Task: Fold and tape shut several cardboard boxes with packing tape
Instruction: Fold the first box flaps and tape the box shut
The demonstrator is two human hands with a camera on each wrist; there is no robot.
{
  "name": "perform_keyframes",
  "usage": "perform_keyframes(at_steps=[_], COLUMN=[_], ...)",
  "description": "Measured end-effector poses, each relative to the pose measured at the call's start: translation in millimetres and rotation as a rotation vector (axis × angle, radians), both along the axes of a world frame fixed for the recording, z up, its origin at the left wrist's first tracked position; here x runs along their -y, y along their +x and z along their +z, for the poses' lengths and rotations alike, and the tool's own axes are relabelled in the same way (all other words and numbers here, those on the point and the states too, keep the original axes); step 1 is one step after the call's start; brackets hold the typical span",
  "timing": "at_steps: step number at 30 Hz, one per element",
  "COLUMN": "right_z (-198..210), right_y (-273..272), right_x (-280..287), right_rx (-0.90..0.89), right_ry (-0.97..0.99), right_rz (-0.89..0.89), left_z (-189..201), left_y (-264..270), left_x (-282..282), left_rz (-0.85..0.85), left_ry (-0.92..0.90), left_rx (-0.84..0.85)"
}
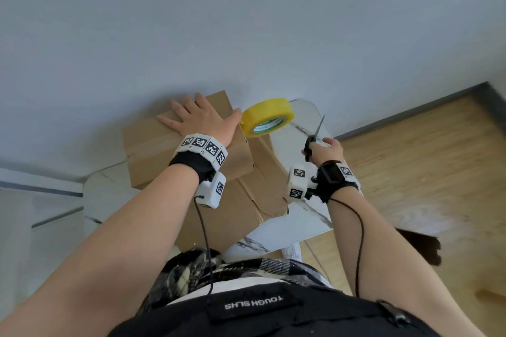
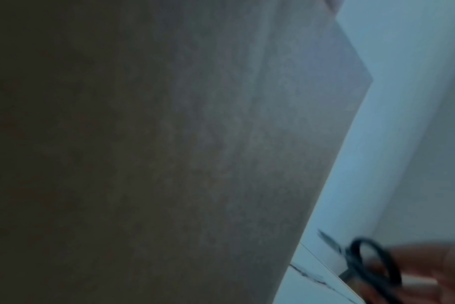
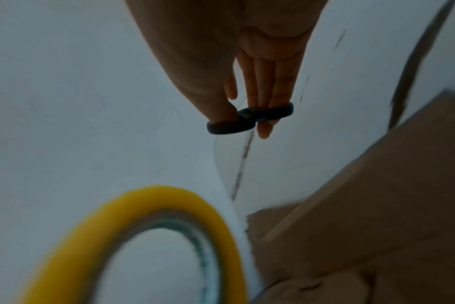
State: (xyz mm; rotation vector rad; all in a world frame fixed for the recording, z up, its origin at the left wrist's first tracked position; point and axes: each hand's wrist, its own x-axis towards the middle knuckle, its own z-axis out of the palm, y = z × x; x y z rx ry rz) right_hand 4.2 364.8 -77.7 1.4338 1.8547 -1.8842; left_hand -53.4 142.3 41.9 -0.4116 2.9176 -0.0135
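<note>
White marble-veined table point(image 1: 306, 216) against a pale wall, wood floor to the right. Flattened cardboard point(image 1: 232, 213) lies across the tabletop. On it sits the folded cardboard box point(image 1: 147, 150), a strip of tape along its top seam. Left hand point(image 1: 201, 116) lies flat on the box top, fingers spread and straight, gripping nothing. Yellow tape roll point(image 1: 267, 117) hangs tilted just off the box's right edge, beside the left thumb (contact unclear). Right hand point(image 1: 327, 149) holds black-handled scissors point(image 1: 315, 137), thumb and fingers through the loops, blades pointing up, near the roll.
</note>
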Motion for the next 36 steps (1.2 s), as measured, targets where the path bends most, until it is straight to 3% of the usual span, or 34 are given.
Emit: perform_keyframes(at_steps=[4,7,11,16,20,28,36], right_z=[40.4,74.8,113.0,133.5,132.1,125.7,113.0], right_y=[-4.1,2.3,12.2,35.4,53.2,71.1,57.9], right_x=[8.2,20.3,39.2,48.1,43.9,46.1,99.3], right_rx=[-0.321,-0.512,-0.616,-0.567,-0.397,-0.325,-0.307], right_ry=[-0.315,-0.467,-0.560,-0.574,-0.496,-0.487,-0.521], right_rz=[-0.229,-0.231,-0.156,0.212,0.456,0.563,0.670], left_z=[2.3,1.6,1.6,2.8,4.8,9.3,10.7], left_y=[0.0,1.6,4.5,4.7,3.8,6.8,14.6], left_x=[1.4,2.0,1.2,1.1,0.5,6.6,43.8], left_rz=[-0.009,-0.009,-0.007,0.010,0.021,0.051,0.096], left_ry=[0.003,0.007,0.020,0.026,0.032,0.050,0.046], left_rx=[0.009,0.009,-0.002,-0.003,0.012,0.035,0.039])
